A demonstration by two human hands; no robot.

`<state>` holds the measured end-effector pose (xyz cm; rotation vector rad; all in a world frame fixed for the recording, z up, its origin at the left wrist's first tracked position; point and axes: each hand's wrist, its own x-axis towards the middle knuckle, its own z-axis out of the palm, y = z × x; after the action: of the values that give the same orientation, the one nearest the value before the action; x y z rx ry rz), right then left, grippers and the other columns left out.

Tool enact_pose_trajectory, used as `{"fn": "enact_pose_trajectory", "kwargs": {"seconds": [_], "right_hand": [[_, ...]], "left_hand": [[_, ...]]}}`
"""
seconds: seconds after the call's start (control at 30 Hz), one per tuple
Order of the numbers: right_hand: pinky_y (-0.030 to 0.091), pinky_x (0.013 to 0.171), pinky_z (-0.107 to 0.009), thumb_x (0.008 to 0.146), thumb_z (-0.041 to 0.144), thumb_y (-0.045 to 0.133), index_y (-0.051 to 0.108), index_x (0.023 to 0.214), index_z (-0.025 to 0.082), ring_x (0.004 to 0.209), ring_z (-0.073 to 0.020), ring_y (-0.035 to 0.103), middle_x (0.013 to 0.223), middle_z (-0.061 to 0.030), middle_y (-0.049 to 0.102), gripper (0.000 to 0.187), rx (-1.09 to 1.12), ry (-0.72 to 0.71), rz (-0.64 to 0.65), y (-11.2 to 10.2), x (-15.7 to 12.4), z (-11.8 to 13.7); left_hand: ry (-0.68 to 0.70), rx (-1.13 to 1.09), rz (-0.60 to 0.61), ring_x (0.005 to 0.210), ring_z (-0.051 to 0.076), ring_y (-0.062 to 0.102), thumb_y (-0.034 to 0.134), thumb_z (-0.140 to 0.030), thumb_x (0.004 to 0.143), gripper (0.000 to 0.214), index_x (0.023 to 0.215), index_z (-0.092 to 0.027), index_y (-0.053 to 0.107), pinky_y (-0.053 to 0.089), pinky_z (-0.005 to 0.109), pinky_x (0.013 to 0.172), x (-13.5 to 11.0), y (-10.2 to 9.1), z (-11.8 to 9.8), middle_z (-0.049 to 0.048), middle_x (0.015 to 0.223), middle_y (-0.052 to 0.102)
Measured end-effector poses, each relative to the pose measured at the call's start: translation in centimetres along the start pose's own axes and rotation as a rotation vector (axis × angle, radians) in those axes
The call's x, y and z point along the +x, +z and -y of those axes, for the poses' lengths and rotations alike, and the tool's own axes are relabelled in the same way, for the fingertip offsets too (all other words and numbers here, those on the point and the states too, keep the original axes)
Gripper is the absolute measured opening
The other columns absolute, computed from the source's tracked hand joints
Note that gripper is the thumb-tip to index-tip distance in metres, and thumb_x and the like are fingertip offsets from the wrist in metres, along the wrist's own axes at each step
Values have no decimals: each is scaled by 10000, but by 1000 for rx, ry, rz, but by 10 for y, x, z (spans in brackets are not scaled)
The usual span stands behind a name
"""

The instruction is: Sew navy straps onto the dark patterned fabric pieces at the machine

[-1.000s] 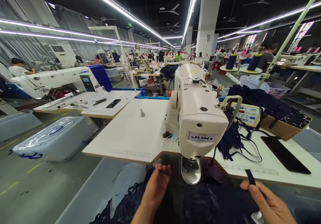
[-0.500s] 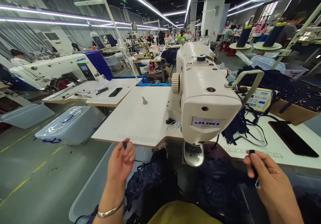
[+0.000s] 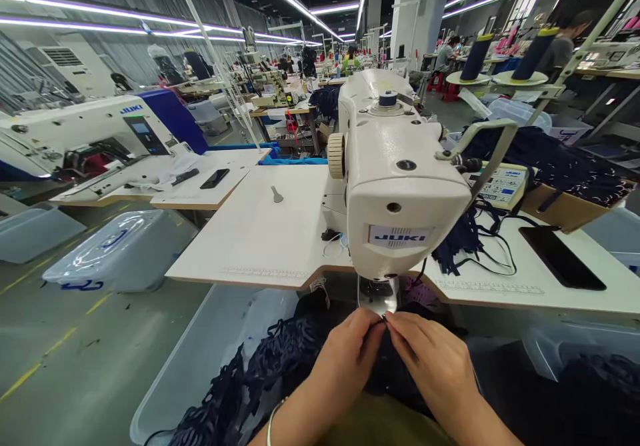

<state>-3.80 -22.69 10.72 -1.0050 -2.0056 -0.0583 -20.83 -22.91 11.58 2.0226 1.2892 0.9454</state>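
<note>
A white JUKI sewing machine stands on a white table straight ahead. My left hand and my right hand meet just below its metal presser area, fingertips pinched together on dark navy fabric. Both hands are closed on that cloth. More navy fabric strips spill over into a clear bin at my lower left. What lies exactly between the fingertips is too small to make out.
A black phone, a control panel and a navy strap bundle lie right of the machine. A box of navy pieces sits further right. Another JUKI machine and lidded plastic bins are left. Other workers sit far back.
My hands were apart, each holding an end of a navy strip. They have come together under the machine head, pinching the dark fabric. The camera has tilted down slightly.
</note>
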Motion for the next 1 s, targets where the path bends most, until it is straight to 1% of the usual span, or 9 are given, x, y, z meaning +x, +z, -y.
{"fn": "enact_pose_trajectory", "kwargs": {"seconds": [0.13, 0.23, 0.37, 0.47, 0.6, 0.73, 0.87, 0.93, 1.0], "right_hand": [[586, 693, -319, 918, 63, 514, 621, 1098, 153, 784, -202, 704, 907, -86, 730, 228, -23, 8, -41, 3, -1, 2], [599, 707, -330, 927, 61, 484, 601, 1122, 152, 810, -201, 697, 925, -94, 718, 245, 62, 48, -8, 5, -1, 5], [595, 809, -324, 945, 69, 420, 569, 1181, 167, 914, -183, 679, 1014, -93, 695, 296, 232, 157, 60, 7, -7, 5], [583, 864, -312, 951, 86, 430, 556, 1220, 187, 971, -175, 673, 1070, -80, 696, 314, 277, 199, 73, 8, -12, 4], [562, 916, -272, 972, 118, 415, 537, 1291, 192, 1043, -159, 663, 1154, -71, 687, 350, 364, 233, 144, 4, -14, 4], [598, 782, -183, 1002, 185, 396, 485, 1364, 246, 1027, -128, 670, 1228, -31, 656, 378, 504, 404, 298, -8, -10, -2], [551, 905, -255, 978, 174, 443, 606, 1200, 293, 1050, -154, 646, 1180, -5, 657, 300, 438, 332, 281, -15, -6, -11], [552, 865, -258, 970, 180, 455, 625, 1107, 271, 978, -159, 657, 1096, -20, 661, 236, 400, 321, 261, -15, -4, -11], [556, 791, -245, 965, 196, 461, 606, 1039, 253, 902, -156, 654, 1016, -28, 648, 173, 373, 374, 186, -12, -3, -8]], "left_hand": [[371, 485, -13, 661, 173, 536, 265, -175, 992, 260, 982, -148, 523, 451, 277, 564, 2, -1, 2, 44, 793, 596], [480, 672, -22, 637, 179, 522, 233, -166, 989, 287, 1014, -125, 516, 452, 288, 540, 4, -4, 0, 43, 779, 591], [503, 689, -29, 639, 170, 518, 240, -163, 990, 281, 980, -123, 518, 443, 283, 547, 4, -4, -4, 36, 773, 582], [516, 684, -22, 639, 169, 520, 263, -158, 987, 261, 1007, -115, 520, 418, 291, 537, 0, -1, -2, 33, 773, 585], [472, 698, -75, 611, 166, 521, 377, -146, 963, 197, 1091, -103, 521, 376, 313, 508, -5, 5, 4, 20, 732, 578], [408, 661, -143, 556, 148, 516, 463, -178, 952, 190, 1128, -157, 532, 358, 310, 479, -3, 3, 4, -18, 663, 556], [402, 596, -90, 536, 150, 510, 424, -179, 962, 163, 1066, -184, 549, 368, 301, 471, 0, -1, -1, -23, 648, 556], [385, 573, -80, 538, 151, 524, 420, -181, 964, 142, 1027, -184, 547, 385, 297, 487, 0, 0, -3, -18, 664, 584], [356, 534, -99, 556, 149, 560, 416, -206, 975, 137, 1043, -173, 530, 409, 286, 509, 0, 2, -3, -9, 695, 626]]}}
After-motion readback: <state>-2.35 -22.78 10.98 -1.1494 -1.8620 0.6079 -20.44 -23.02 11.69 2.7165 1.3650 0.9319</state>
